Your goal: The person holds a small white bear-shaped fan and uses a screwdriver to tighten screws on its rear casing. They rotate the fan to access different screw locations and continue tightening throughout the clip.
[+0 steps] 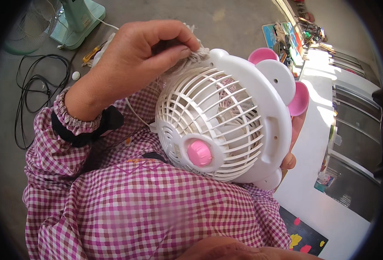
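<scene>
A small white fan (250, 86) with a slatted round grille, pink knob (199, 152) and pink-and-white rounded pieces along its rim rests on its side against my checked clothing. My left hand (139, 58) has thumb and fingers closed on a greyish rag (195, 56) at the fan's upper left, by the grille's edge. My right hand (289, 161) grips the fan from behind on the right; only parts of its fingers show, the rest is hidden by the fan. A pale cord (138, 116) runs from the fan's left side.
A mint-green standing fan (76, 30) stands at the upper left, with a black coiled cord (37, 86), yellow-handled screwdriver (92, 52) and small white round piece (75, 75) on the grey floor (217, 17). Colourful boards (273, 34) with clutter and a glass-panelled door (353, 121) are at the right.
</scene>
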